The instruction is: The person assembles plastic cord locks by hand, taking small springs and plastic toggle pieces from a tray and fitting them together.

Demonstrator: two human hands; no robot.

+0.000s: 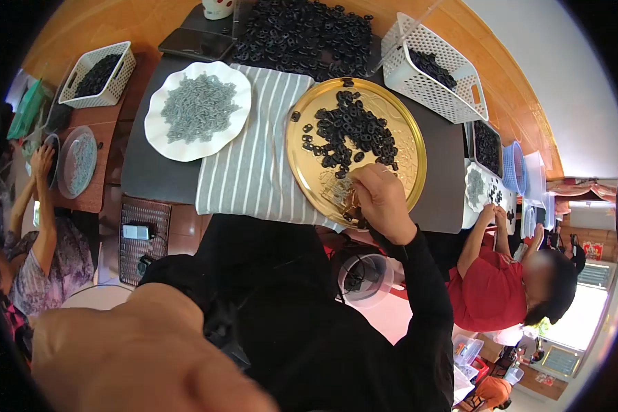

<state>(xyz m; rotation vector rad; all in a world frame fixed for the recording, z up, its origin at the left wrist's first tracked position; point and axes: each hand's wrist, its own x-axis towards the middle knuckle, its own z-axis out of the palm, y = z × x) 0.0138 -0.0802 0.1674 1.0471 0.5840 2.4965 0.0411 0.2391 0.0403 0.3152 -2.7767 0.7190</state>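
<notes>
On a round gold tray [415, 147] lies a heap of small black pieces [364, 127], with clear pieces [336, 189] near the tray's lower edge. My right hand [383, 199] is over that lower part, thumb and fingers pinched together by the clear pieces; what is between the fingertips is too small to name. My left hand [144, 357] looms large and blurred at the bottom left, close to the camera, and its fingers cannot be made out. A white scalloped plate [156, 127] holds many grey-clear pieces [200, 106]. Beneath the tray's left side is a striped cloth [247, 158].
Behind the tray is a large pile of black pieces [302, 38], beside a white basket [429, 89] and a dark phone [196, 43]. Below the table's edge stands a clear bucket [367, 278]. People work at the left and in red [491, 288] at the right.
</notes>
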